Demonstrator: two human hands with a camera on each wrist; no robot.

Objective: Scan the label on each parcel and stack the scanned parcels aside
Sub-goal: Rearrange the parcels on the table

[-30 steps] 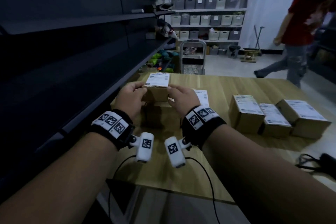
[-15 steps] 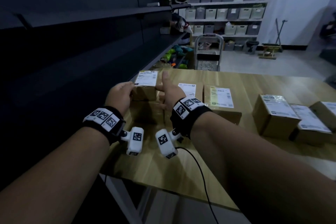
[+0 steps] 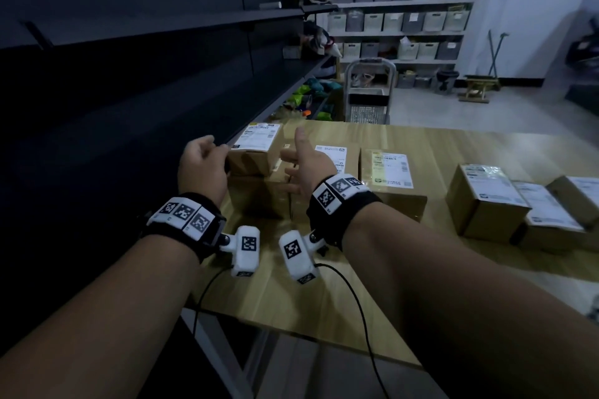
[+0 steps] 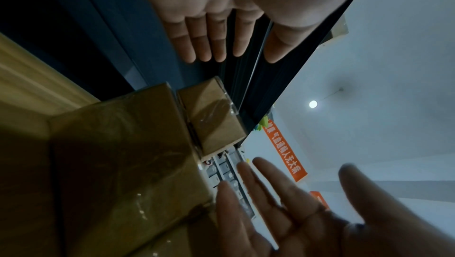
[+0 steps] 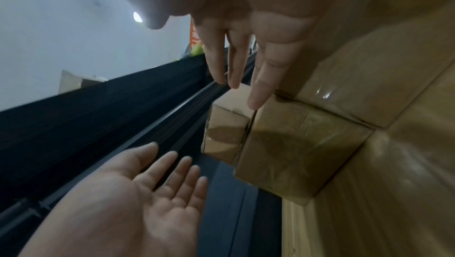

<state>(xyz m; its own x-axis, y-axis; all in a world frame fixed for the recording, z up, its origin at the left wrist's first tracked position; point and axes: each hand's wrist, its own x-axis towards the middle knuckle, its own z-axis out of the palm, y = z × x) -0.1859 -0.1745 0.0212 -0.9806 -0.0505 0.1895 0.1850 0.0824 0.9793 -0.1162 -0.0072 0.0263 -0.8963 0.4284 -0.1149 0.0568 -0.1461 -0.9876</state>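
Wooden table [image 3: 437,152] carries everything: a stack at its left edge against the dark shelving [image 3: 129,74], two flat parcels just right of the stack, three more parcels [image 3: 486,201] well apart at the far right.

Stack: top parcel [image 3: 254,152], label up, sits on a larger bottom box [image 3: 259,197]. From the wrist views the top parcel looks set toward the shelf side of the box below, not centred.

Your left hand [image 3: 202,168] is empty with fingers loosely extended, just beside the top parcel's left face; contact cannot be confirmed. Your right hand [image 3: 303,165] is open, fingers spread, holding nothing, close to the stack's right side.

Step, as judged: stacked parcel just set down. Before withdrawing, square it with flat palms from both sides so it sits fully on the box beneath. Pull both hands straight back, no dragging. Next, go to an unscanned parcel on the right.
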